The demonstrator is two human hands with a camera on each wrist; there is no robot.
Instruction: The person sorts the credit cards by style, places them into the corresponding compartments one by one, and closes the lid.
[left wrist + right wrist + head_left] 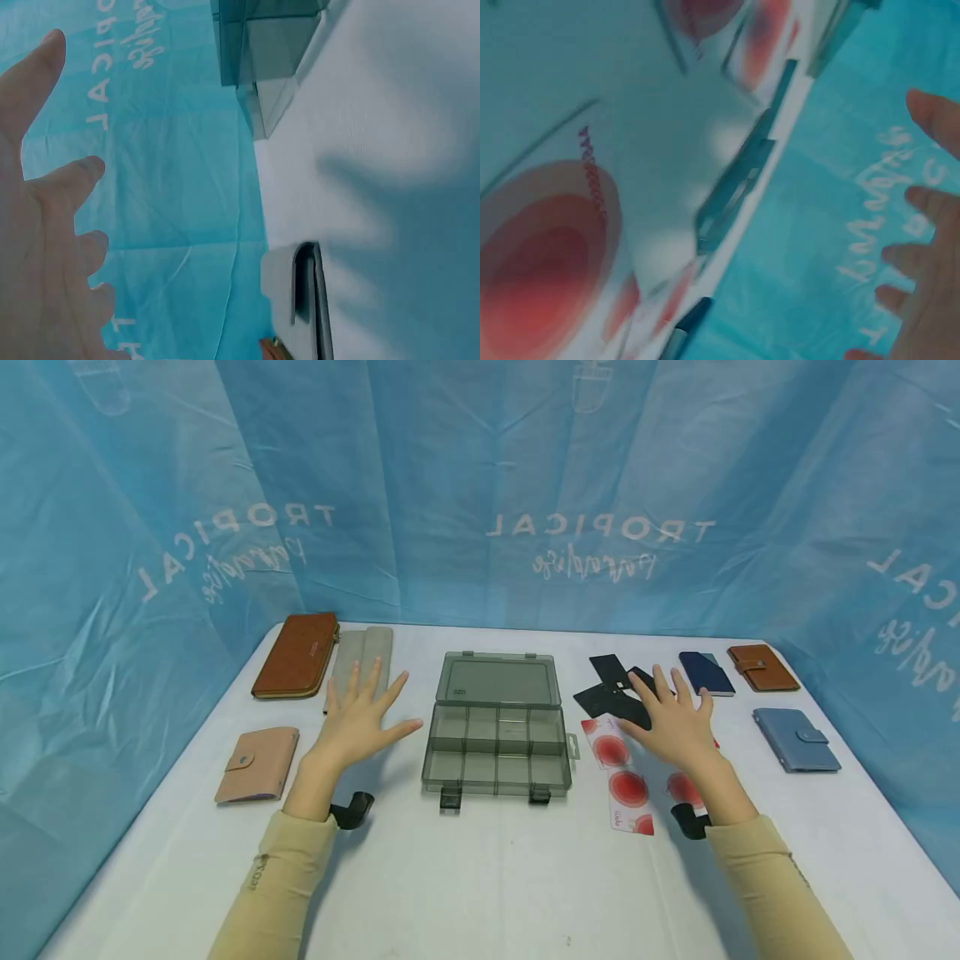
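Observation:
A clear grey compartment box (495,743) lies open in the middle of the white table (480,877), its lid (498,679) folded back. My left hand (366,703) hovers just left of the box, fingers spread and holding nothing; in the left wrist view the left hand (52,240) is open, with the box (262,67) beyond it. My right hand (672,708) is spread over white cards with red circles (628,787) and black cards (609,687), right of the box. The right wrist view shows my straight fingers (922,300) above a red-circle card (547,247).
On the left lie a long brown wallet (296,656), a grey pouch (362,662) and a pink card wallet (258,764). On the right are a navy wallet (705,672), a small brown wallet (761,667) and a blue wallet (797,739). Blue sheeting walls three sides.

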